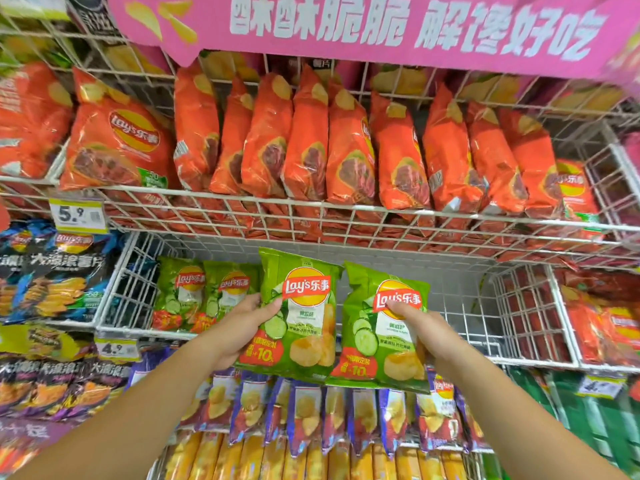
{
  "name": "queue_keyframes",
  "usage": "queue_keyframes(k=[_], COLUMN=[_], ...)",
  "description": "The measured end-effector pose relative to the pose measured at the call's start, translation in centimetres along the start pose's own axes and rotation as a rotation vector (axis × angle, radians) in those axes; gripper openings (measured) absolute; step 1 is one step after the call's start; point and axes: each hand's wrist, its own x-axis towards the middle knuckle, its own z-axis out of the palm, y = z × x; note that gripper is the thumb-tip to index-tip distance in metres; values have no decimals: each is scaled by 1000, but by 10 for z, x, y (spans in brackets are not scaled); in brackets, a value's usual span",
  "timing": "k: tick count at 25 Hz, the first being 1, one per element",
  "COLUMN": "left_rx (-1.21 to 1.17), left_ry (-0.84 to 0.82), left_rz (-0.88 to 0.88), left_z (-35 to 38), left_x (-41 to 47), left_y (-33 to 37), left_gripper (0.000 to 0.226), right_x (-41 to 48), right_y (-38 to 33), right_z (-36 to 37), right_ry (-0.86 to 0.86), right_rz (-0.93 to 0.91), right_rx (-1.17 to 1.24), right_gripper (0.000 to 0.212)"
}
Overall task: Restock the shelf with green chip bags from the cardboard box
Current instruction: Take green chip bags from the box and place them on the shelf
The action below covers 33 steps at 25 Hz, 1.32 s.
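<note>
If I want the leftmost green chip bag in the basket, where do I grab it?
Probably pinch the leftmost green chip bag by its top edge, from the front: it stands upright, hemmed by the wire basket wall and another green bag.

Left hand (239, 327): only the thumb shows on the front of the first green bag (298, 317), the other fingers hidden behind the pack. Same with the right hand (420, 327) on the second green bag (384, 330). Pink banner (346, 29) is cut off by the top and right edges, its lettering smeared. The price tag (601, 386) at far right is too blurred to read, the shelved green bags (204, 296) are partly covered by the left hand and its pack, and the yellow packs (311, 462) run off the bottom edge.
</note>
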Motion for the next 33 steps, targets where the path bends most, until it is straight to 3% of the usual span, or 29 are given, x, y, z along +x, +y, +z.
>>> queue_keyframes(k=[4,7,11,13,15,17,25,28,33], left_rx=[23,23,83,119,243,313,504,473,367], left_ry=[16,61,72,59,70,76,249,191,133], left_rz=[-1,-48,-88,-69,-53,-76,-122,-110,-210], left_z=[4,27,49,52,54,58,69,79,78], left_x=[37,69,108,128,147,160,217,222,221], left_y=[-2,0,-4,-12,-25,-32,-45,-56,-79], left_gripper=[95,69,64,61,84,84,72,64,82], right_x=[37,76,124,141,157,171,214,225,233], right_y=[-6,-10,-4,-4,1,7,20,25,48], right_z=[-9,-30,-50,-53,-53,-52,-43,-38,-25], right_ry=[-16,-43,-17,-33,-29,-43,-82,-68,-70], right_rz=[-10,27,61,90,99,79,108,101,130], right_rx=[-24,-30,-52,-30,-37,-54,-70,-99,-127], right_gripper=[87,71,83,68,49,46,55,57,72])
